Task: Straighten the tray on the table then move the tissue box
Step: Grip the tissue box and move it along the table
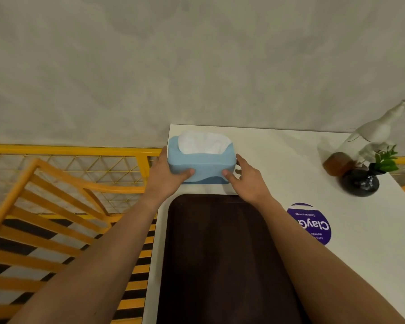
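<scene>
Head view, near to far. Nearest the camera, 2 bare forearms are reaching forward over a dark brown tray [222,258], which is lying flat on the white table [351,230] w/ its long sides running parallel to the table's left edge; its near end is running out of frame at the bottom. To the right of the tray, a round purple sticker [313,224] w/ white lettering is lying on the tabletop, partly covered by the right forearm.

Just beyond the tray's far edge, the light blue tissue box [201,163] is sitting near the table's far-left corner, white tissue [204,142] bulging from its top opening. The left hand [167,174] is gripping the box's left end, thumb pressing on the near face, fingers wrapping behind & out of sight. The right hand [246,177] is grasping the right end, thumb on the near face, fingers curling round the side. Whether the box is resting on the table or lifted slightly: cannot tell.

At the far right of the table, a black round vase [360,183] w/ green leaves is standing beside a white animal figurine [377,129] & a brown block [337,163]. Left of the table, an orange slatted chair [45,206] is standing before a yellow mesh railing [68,157]. A grey wall [197,54] is filling the background.
</scene>
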